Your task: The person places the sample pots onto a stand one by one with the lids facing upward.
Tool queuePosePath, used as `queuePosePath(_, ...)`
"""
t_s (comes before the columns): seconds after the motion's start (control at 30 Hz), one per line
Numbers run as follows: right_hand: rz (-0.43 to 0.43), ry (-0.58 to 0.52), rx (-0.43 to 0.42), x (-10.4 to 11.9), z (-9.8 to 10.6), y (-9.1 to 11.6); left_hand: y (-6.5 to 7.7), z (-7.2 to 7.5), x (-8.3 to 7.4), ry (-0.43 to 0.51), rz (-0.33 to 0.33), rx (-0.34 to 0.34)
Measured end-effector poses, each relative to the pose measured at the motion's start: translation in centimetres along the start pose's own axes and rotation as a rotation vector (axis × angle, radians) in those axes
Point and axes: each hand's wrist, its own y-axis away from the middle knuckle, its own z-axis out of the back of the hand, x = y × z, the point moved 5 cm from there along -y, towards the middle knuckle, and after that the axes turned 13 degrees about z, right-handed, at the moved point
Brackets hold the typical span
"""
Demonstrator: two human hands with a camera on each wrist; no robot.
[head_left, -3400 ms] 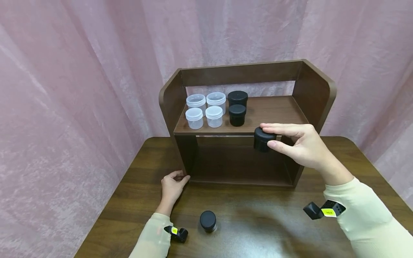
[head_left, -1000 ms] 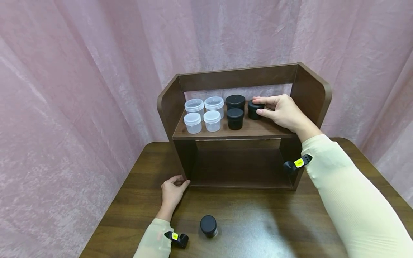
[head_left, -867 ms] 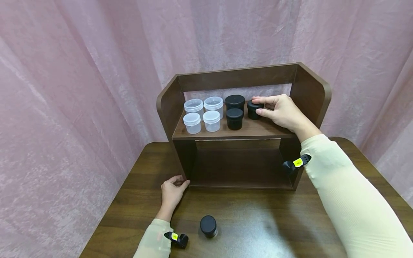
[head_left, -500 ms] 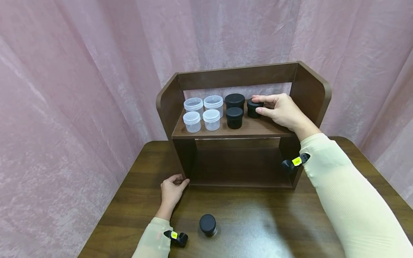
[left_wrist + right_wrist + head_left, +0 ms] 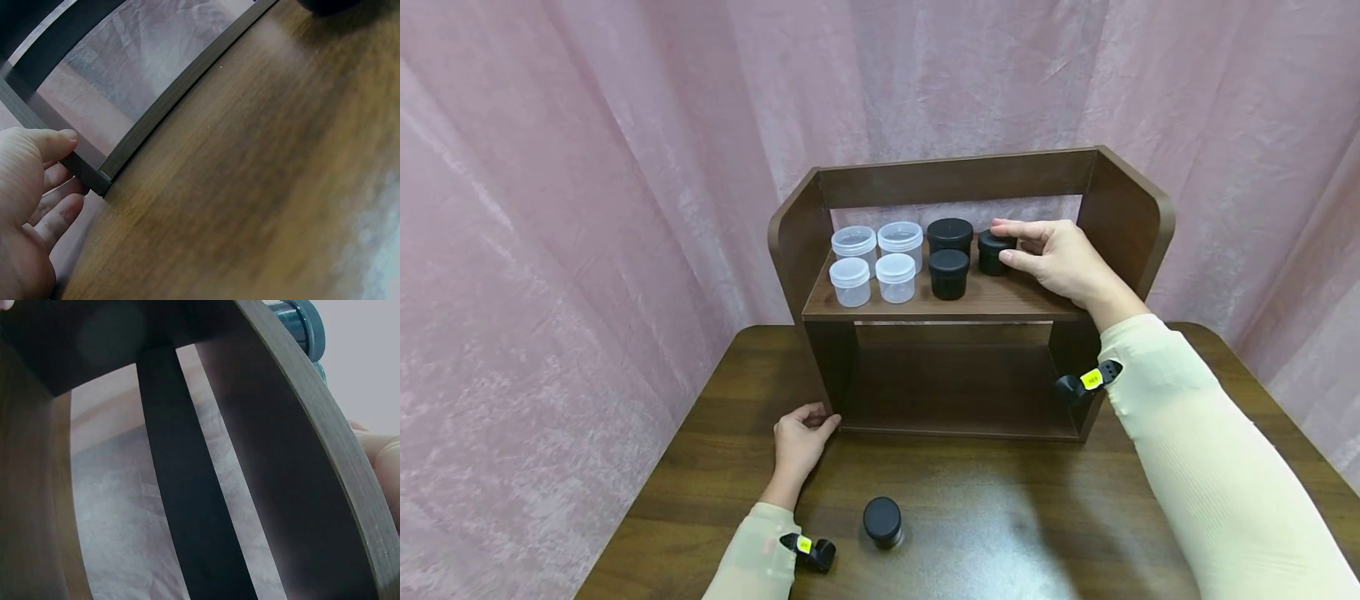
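My right hand holds a small black lidded jar on the upper board of the brown wooden shelf, fingers over the lid and thumb at its side. Only part of that hand shows in the right wrist view. My left hand pinches the lower front corner of the shelf's left side; in the left wrist view the thumb lies on one face of the panel, fingers on the other. Beside the held jar stand a large black jar and a small black jar.
Left on the upper board are two larger clear jars, with two smaller white-lidded clear jars in front. Another black-lidded jar stands on the wooden table before the shelf. A pink curtain hangs behind.
Since 3.4 s ago my right hand has carried the small black jar up and back onto the upper board, right of the large black jar. Over the last second little moves. The left hand stays at the corner.
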Motion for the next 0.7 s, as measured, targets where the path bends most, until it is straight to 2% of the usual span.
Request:
queuePosePath(0.23, 0.011, -0.043, -0.094, 0.4, 0.6, 0.3, -0.2, -0.1, 0.3, -0.005, 0.005, 0.0)
queuePosePath(0.53, 0.022, -0.058, -0.368, 0.6, 2.2, 1.2, -0.3, -0.4, 0.1, 0.0, -0.001, -0.004)
queuePosePath(0.7, 0.046, -0.028, -0.412, 0.7, 2.5, 1.4, -0.3, -0.6, 0.1, 0.006, -0.002, -0.004)
